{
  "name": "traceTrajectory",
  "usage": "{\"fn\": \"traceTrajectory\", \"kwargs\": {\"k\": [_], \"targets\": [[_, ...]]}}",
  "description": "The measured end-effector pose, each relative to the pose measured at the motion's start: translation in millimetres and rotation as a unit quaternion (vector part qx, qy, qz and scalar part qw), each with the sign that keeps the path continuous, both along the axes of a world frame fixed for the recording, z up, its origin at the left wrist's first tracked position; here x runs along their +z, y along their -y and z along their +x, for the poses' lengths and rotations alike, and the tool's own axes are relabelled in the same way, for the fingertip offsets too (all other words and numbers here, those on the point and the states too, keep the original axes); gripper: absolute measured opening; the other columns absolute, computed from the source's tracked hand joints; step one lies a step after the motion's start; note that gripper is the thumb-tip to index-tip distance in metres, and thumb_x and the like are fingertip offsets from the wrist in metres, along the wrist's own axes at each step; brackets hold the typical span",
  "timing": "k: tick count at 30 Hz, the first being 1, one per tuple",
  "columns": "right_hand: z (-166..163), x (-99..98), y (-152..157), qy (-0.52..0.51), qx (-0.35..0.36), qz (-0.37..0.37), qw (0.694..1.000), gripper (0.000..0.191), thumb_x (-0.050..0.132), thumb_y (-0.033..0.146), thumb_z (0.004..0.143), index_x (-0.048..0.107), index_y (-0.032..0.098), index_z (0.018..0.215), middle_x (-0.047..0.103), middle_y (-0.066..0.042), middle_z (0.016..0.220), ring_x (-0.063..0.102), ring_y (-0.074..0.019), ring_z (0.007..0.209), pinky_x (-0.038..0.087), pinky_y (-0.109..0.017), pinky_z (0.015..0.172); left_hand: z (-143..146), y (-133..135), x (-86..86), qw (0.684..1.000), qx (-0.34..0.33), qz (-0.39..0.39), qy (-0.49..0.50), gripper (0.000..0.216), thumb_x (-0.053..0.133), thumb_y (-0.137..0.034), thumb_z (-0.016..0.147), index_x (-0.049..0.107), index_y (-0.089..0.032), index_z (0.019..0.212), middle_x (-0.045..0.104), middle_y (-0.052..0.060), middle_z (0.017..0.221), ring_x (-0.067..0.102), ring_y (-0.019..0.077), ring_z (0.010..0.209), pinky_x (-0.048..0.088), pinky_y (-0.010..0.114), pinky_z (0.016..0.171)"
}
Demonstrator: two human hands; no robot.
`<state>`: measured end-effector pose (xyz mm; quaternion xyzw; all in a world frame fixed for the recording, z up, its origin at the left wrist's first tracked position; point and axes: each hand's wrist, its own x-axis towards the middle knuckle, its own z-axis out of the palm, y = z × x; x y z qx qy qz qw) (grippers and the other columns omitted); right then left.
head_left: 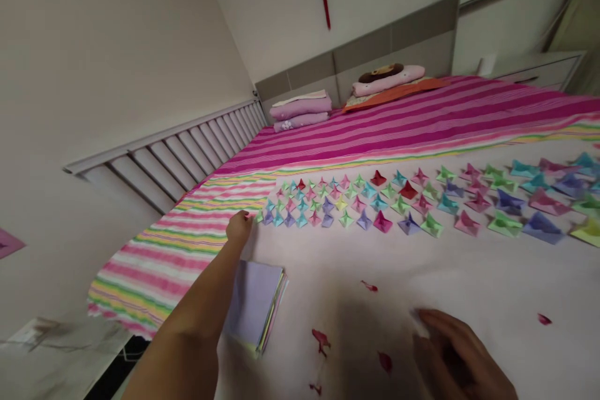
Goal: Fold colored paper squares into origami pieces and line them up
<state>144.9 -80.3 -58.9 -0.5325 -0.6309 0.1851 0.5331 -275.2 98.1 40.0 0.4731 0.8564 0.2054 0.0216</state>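
Note:
My left hand [239, 227] reaches far out to the left end of the rows of small folded paper shapes [375, 203] on the white sheet [469, 269]. Its fingers are closed around a small green folded piece at the row's end. My right hand [462, 356] rests flat near the bottom edge, fingers spread on the sheet, holding nothing. A stack of pastel square papers [255, 303] lies beside my left forearm.
The bed's pink striped cover [398, 125] stretches behind the rows. Folded pink blankets [300, 111] and a pillow with a plush toy [389, 78] sit at the headboard. Red paper scraps [321, 339] dot the sheet. A slatted rail [187, 150] lines the left side.

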Motion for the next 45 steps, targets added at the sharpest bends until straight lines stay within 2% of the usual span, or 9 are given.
{"fn": "traceTrajectory", "kwargs": {"k": [5, 9, 12, 15, 19, 22, 28, 34, 45], "targets": [[0, 3.2, 0, -0.003, -0.01, -0.009, 1.0, 0.022, 0.054, 0.034, 0.086, 0.063, 0.022, 0.101, 0.063, -0.007, 0.098, 0.06, -0.0165, 0.069, 0.051, -0.028, 0.063, 11, 35, 3.3, 0.995, -0.055, 0.053, 0.069, 0.027, 0.057, -0.032, 0.089, 0.061, -0.014, 0.109, 0.064, 0.008, 0.11, 0.063, 0.0202, 0.094, 0.053, 0.04, 0.082], [0, 6.8, 1, 0.002, 0.001, -0.019, 1.0, 0.021, 0.056, 0.034, 0.084, 0.063, 0.021, 0.099, 0.062, -0.006, 0.094, 0.058, -0.0155, 0.067, 0.05, -0.027, 0.059, 33, 94, -3.4, 0.98, -0.124, 0.077, 0.133, 0.021, 0.064, -0.036, 0.079, 0.068, -0.016, 0.084, 0.073, 0.006, 0.09, 0.067, 0.0213, 0.089, 0.053, 0.031, 0.081], [0, 7.1, 1, -0.005, -0.005, -0.031, 1.0, 0.023, 0.056, 0.036, 0.084, 0.064, 0.02, 0.1, 0.061, -0.005, 0.09, 0.056, -0.0148, 0.063, 0.049, -0.027, 0.057, 50, 145, -9.0, 0.97, -0.158, 0.089, 0.162, 0.03, 0.063, -0.043, 0.076, 0.069, -0.017, 0.09, 0.073, 0.007, 0.097, 0.068, 0.0224, 0.093, 0.053, 0.032, 0.082], [0, 4.8, 1, -0.012, -0.004, -0.033, 0.999, 0.024, 0.057, 0.036, 0.083, 0.064, 0.02, 0.099, 0.06, -0.005, 0.086, 0.054, -0.0142, 0.06, 0.047, -0.025, 0.05, 64, 188, -13.9, 0.967, -0.164, 0.099, 0.168, 0.035, 0.065, -0.046, 0.073, 0.069, -0.021, 0.098, 0.069, 0.008, 0.114, 0.062, 0.0242, 0.109, 0.047, 0.037, 0.097], [0, 2.4, 1, -0.012, -0.003, -0.03, 0.999, 0.024, 0.058, 0.035, 0.082, 0.065, 0.019, 0.098, 0.061, -0.006, 0.086, 0.054, -0.0147, 0.061, 0.046, -0.025, 0.048, 72, 222, -22.5, 0.964, -0.211, 0.077, 0.143, 0.056, 0.076, -0.044, 0.064, 0.064, -0.026, 0.115, 0.057, 0.007, 0.134, 0.043, 0.0271, 0.132, 0.032, 0.043, 0.113], [0, 5.0, 2, -0.012, -0.003, -0.036, 0.999, 0.023, 0.058, 0.034, 0.081, 0.065, 0.019, 0.098, 0.06, -0.006, 0.085, 0.054, -0.0154, 0.061, 0.046, -0.027, 0.049, 72, 233, -30.5, 0.965, -0.211, 0.066, 0.145, 0.058, 0.072, -0.046, 0.069, 0.06, -0.026, 0.121, 0.054, 0.008, 0.138, 0.04, 0.0267, 0.135, 0.028, 0.045, 0.115], [-2, 13.2, 6, -0.027, -0.006, -0.051, 0.998, 0.023, 0.057, 0.034, 0.081, 0.064, 0.018, 0.097, 0.058, -0.004, 0.081, 0.052, -0.015, 0.06, 0.044, -0.028, 0.052, 71, 242, -37.5, 0.966, -0.184, 0.064, 0.172, 0.046, 0.044, -0.048, 0.089, 0.058, -0.021, 0.123, 0.054, 0.009, 0.139, 0.038, 0.0227, 0.137, 0.026, 0.042, 0.116], [-4, 16.1, 7, -0.032, -0.006, -0.056, 0.998, 0.022, 0.057, 0.033, 0.082, 0.065, 0.018, 0.096, 0.057, -0.004, 0.081, 0.053, -0.0158, 0.063, 0.046, -0.03, 0.06, 74, 245, -37.9, 0.966, -0.183, 0.042, 0.18, 0.059, 0.067, -0.047, 0.074, 0.055, -0.022, 0.126, 0.051, 0.008, 0.141, 0.037, 0.026, 0.137, 0.028, 0.042, 0.116], [-2, 14.0, 6, -0.024, -0.003, -0.062, 0.998, 0.024, 0.057, 0.036, 0.081, 0.064, 0.02, 0.098, 0.057, -0.004, 0.081, 0.053, -0.0159, 0.062, 0.045, -0.03, 0.056, 69, 243, -37.8, 0.966, -0.175, 0.022, 0.188, 0.061, 0.07, -0.043, 0.071, 0.055, -0.023, 0.127, 0.053, 0.008, 0.14, 0.043, 0.0266, 0.133, 0.031, 0.042, 0.114]]}}
